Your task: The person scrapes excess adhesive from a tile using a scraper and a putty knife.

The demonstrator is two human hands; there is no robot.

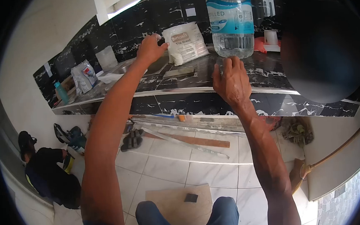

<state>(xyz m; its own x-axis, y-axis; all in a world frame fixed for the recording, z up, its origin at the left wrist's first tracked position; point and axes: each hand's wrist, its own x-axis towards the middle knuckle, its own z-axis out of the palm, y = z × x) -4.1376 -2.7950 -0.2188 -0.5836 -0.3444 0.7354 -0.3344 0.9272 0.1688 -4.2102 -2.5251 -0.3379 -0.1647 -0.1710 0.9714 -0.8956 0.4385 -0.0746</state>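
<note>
My left hand (pixel 150 49) reaches over the counter with its thumb and fingers apart, the thumb right at the left edge of a white bag of tile grout (pixel 186 45). The bag stands leaning against the black tiled wall, its printed label facing me. My right hand (pixel 232 81) is over the counter's front edge, back of the hand up, thumb apart and fingers bent forward. Just behind its fingers stands a large clear bottle of distilled water (pixel 232 22) with a blue label. A small flat rectangular piece (pixel 178 72) lies on the counter between my hands.
A silver-white bag (pixel 84 76), a teal bottle (pixel 61 92) and a sink (pixel 124 68) are along the counter's left. A white cup (pixel 270 37) stands at right. Below are wooden strips (pixel 189 140), sandals (pixel 132 140) and a broom (pixel 332 147). Cardboard (pixel 164 199) lies between my knees.
</note>
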